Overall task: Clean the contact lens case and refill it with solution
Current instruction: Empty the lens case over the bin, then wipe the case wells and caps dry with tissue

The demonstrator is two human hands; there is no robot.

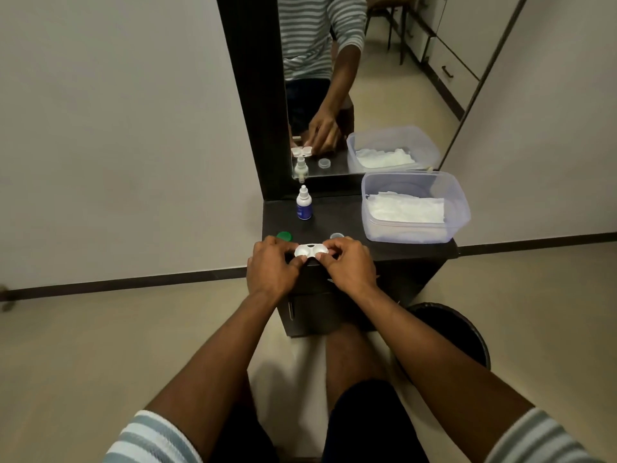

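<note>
A white contact lens case (311, 251) with two open round wells sits at the front edge of the dark table (354, 242). My left hand (272, 267) pinches its left end and my right hand (347, 264) pinches its right end. Both caps are off: a green cap (284, 236) lies just behind my left hand and a grey-blue cap (337, 236) lies behind my right hand. A small solution bottle (304, 203) with a white top and blue label stands upright at the back left of the table.
A clear plastic tub (415, 208) holding white tissues (405, 208) fills the table's right side. A tall mirror (350, 85) stands behind the table against the wall. A dark round bin (457, 332) sits on the floor to the right of my legs.
</note>
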